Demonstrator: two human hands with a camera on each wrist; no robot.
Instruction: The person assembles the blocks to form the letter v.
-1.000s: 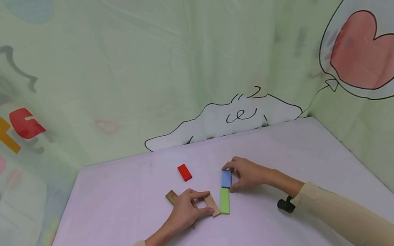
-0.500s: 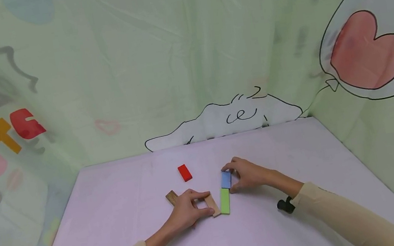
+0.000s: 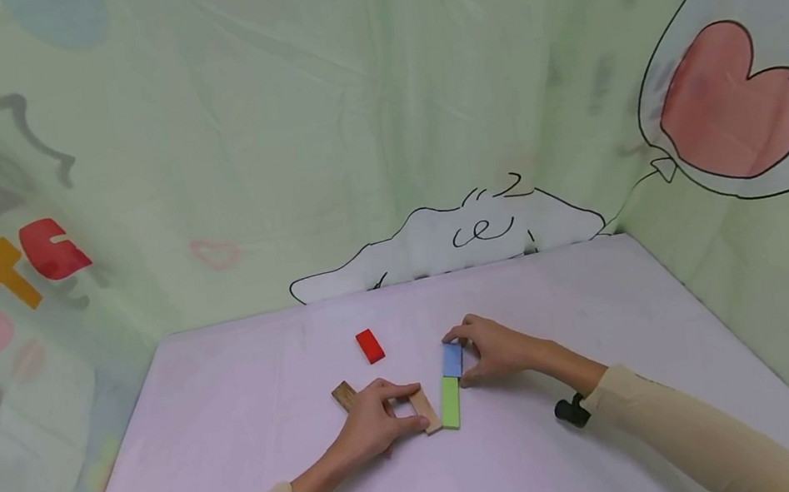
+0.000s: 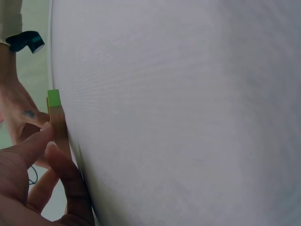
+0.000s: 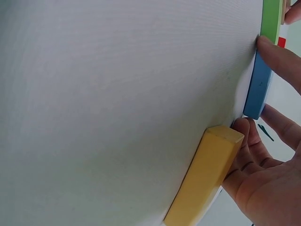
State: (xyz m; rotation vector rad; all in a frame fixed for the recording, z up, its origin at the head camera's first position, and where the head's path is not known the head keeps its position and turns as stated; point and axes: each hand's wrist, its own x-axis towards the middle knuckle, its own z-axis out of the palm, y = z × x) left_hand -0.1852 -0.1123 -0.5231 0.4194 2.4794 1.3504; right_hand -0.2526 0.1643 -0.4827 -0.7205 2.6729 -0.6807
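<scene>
In the head view my left hand [image 3: 373, 419] pinches a light wooden block [image 3: 425, 411] between thumb and finger, one at each end. A green block [image 3: 450, 403] lies just right of it, and their near ends almost meet. The blue block [image 3: 452, 359] sits end to end with the green one, at its far end. My right hand [image 3: 497, 347] grips the blue block, thumb at its near end and a finger at its far end. In the right wrist view a yellow block [image 5: 203, 176] lies beside my right hand's curled fingers; the head view does not show it.
A red block [image 3: 370, 346] lies farther back on the pale table [image 3: 252, 417]. A dark brown block [image 3: 344, 395] is partly covered by my left hand. A printed cloth wall [image 3: 289, 143] stands behind the table and on both sides.
</scene>
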